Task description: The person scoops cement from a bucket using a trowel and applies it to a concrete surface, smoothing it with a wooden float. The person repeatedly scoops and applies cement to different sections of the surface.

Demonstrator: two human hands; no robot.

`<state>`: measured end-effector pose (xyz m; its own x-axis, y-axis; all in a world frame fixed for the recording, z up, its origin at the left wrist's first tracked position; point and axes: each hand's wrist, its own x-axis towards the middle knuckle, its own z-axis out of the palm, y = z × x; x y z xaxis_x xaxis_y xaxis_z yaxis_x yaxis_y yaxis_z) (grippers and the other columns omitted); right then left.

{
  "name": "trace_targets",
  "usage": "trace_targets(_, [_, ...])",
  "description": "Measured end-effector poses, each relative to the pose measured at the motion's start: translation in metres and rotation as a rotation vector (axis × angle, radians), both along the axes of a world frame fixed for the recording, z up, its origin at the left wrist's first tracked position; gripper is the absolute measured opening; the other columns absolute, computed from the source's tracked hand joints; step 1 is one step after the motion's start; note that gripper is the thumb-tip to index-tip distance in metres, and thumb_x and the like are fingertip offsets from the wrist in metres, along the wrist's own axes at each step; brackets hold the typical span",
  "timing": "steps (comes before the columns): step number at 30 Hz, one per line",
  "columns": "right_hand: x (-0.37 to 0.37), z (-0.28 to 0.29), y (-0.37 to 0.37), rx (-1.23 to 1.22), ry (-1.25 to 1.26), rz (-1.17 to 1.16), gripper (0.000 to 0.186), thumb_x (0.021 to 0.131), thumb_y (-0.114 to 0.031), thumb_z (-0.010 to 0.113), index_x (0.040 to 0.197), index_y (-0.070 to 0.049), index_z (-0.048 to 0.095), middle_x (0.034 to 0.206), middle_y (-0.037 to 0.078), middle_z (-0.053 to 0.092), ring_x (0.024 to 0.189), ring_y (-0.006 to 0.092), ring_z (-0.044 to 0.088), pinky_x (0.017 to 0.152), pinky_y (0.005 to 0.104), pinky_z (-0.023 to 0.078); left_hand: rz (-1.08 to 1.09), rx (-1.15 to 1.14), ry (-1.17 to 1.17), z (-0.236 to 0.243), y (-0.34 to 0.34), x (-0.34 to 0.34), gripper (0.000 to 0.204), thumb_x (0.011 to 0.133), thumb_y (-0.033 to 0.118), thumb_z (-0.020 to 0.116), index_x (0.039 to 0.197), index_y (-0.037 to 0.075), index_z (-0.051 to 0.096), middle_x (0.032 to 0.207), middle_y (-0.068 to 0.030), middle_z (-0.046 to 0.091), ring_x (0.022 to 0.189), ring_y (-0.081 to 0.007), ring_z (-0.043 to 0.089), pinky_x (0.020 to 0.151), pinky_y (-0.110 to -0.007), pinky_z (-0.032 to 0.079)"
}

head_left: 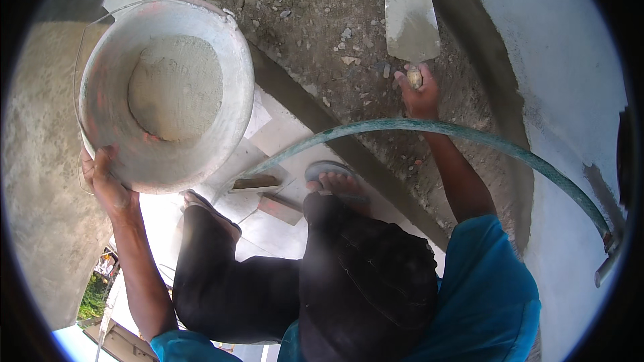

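Note:
My left hand (106,177) grips the near rim of a whitish bucket (228,94), thumb inside and fingers outside. The bucket is tilted so its mouth faces up at me, and grey powdery or pasty material (176,87) covers its bottom. A thin wire handle hangs along its left side. My right hand (420,94) is wrapped round the short handle of a trowel (411,23), held over the bare soil to the right. The trowel's flat blade points away from me, with grey smears on its lower half.
A green hose (402,124) arches from the pale tiles to a pipe (607,261) on the right wall, passing over my right forearm. A grey cement ledge (295,87) crosses diagonally between tiles and stony soil (322,20). Two small blocks (280,209) lie near my feet.

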<state>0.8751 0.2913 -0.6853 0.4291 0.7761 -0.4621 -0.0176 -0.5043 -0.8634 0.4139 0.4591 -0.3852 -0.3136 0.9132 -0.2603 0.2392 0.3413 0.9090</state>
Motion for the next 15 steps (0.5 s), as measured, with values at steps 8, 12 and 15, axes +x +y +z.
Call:
trace_targets(8, [-0.011, 0.013, -0.018, -0.176, -0.195, 0.029, 0.031, 0.088, -0.02, 0.076, 0.108, 0.0, 0.063, 0.09, 0.01, 0.067, 0.078, 0.0175, 0.062, 0.077, 0.0351, 0.051, 0.02, 0.12, -0.012, 0.003, 0.008, 0.061, 0.057, 0.082, 0.001, 0.056, 0.138, -0.006, 0.05, 0.128, -0.0173, 0.061, 0.114, -0.027, 0.061, 0.101, -0.039, 0.051])
trace_targets(12, [-0.007, 0.038, -0.047, -0.194, -0.363, 0.153, 0.032, 0.087, -0.02, 0.076, 0.11, -0.001, 0.064, 0.093, 0.011, 0.069, 0.085, 0.0197, 0.066, 0.081, 0.036, 0.052, 0.208, 0.126, -0.018, -0.002, -0.005, 0.063, 0.062, 0.08, 0.003, 0.059, 0.14, -0.007, 0.048, 0.132, -0.0191, 0.057, 0.12, -0.0294, 0.057, 0.104, -0.041, 0.049])
trace_targets(15, [0.012, 0.019, -0.117, -0.207, -0.476, 0.164, 0.033, 0.088, -0.022, 0.076, 0.112, -0.002, 0.062, 0.094, 0.012, 0.069, 0.088, 0.0228, 0.069, 0.08, 0.0397, 0.053, 0.317, 0.11, -0.009, -0.005, -0.024, 0.05, 0.065, 0.078, 0.004, 0.062, 0.14, -0.008, 0.047, 0.132, -0.0212, 0.056, 0.122, -0.0317, 0.055, 0.105, -0.042, 0.047])
